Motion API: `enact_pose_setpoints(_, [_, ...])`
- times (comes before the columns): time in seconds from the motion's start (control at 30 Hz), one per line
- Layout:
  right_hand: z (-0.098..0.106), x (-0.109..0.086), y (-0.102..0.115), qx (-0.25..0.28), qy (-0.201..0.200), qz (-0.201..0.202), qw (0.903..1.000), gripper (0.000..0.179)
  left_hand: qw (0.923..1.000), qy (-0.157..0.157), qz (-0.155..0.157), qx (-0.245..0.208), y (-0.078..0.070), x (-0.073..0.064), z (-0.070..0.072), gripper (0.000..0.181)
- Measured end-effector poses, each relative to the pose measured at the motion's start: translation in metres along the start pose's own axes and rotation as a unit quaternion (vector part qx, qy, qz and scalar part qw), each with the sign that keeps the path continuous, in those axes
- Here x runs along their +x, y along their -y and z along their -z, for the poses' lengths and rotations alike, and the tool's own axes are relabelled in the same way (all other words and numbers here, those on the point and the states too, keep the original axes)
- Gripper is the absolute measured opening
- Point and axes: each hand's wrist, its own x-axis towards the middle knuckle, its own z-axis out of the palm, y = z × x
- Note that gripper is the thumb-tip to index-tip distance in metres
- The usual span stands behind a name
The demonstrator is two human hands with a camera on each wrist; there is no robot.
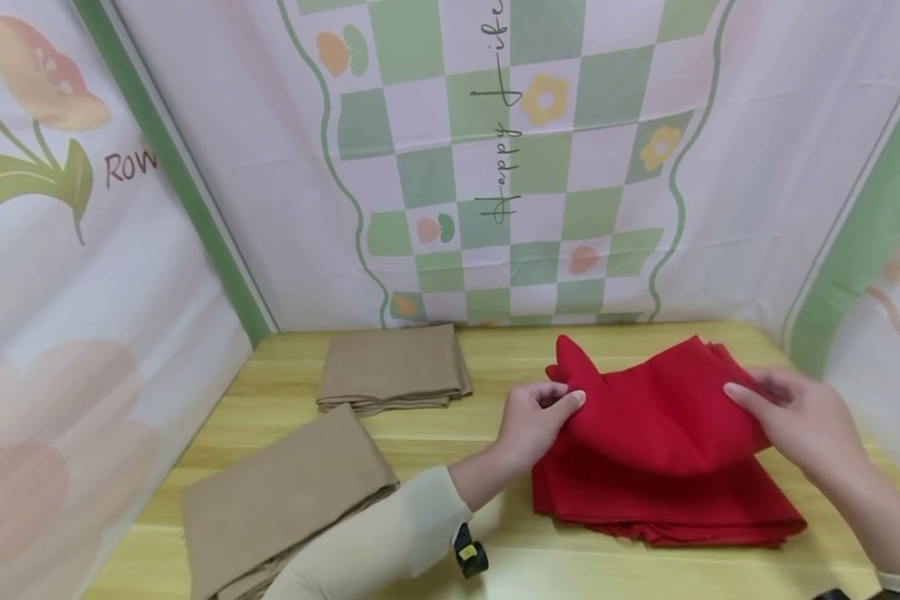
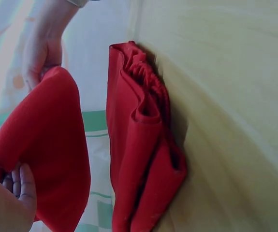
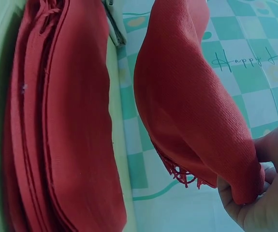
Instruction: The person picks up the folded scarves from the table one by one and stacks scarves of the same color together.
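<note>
No box, tray or basket shows on the pale wooden counter [image 1: 435, 433]; the cloths lie straight on its surface. The left hand [image 1: 534, 421] pinches the left edge of a folded red woven cloth [image 1: 660, 408], fingers curled round the fabric, and the right hand [image 1: 798, 417] grips the opposite right edge, thumb and fingers closed on it. Between them the red cloth hangs lifted in an arch, just above a stack of folded red cloths [image 1: 667, 500] that rests on the right part of the counter. The right wrist view shows a short frayed fringe [image 3: 182, 174] along the held cloth's edge, and a clear gap between it and the stack.

To the left, well apart from the red stack, a folded tan cloth [image 1: 392, 367] lies near the back curtain, and a second, larger folded tan cloth [image 1: 285, 492] lies at the near left edge. A cream sleeve [image 1: 375, 542] covers the left forearm and overlaps that nearer tan cloth. A floral and green-checked fabric backdrop [image 1: 495, 158] walls the counter on three sides.
</note>
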Motion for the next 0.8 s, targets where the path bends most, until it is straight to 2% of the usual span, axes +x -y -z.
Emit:
enact_pose_setpoints(0.2, [-0.001,-0.005,-0.003,0.007,-0.008,0.009,0.9999,0.042,0.9999,0.000,0.006,-0.014,0.003,-0.008,-0.002,0.016])
enact_pose_setpoints(0.4, [0.000,-0.012,-0.001,0.012,-0.007,0.004,0.9999,0.044,0.9997,-0.004,0.002,-0.023,0.005,-0.013,-0.003,0.019])
enact_pose_setpoints(0.67, [-0.001,-0.019,-0.002,0.010,-0.011,0.000,0.9999,0.045,0.9994,-0.007,0.021,-0.028,0.008,-0.019,-0.004,0.015])
enact_pose_setpoints(0.8, [-0.003,-0.023,-0.004,0.013,-0.013,-0.003,0.9998,0.044,0.9992,-0.003,0.016,-0.037,0.010,-0.021,-0.004,0.015])
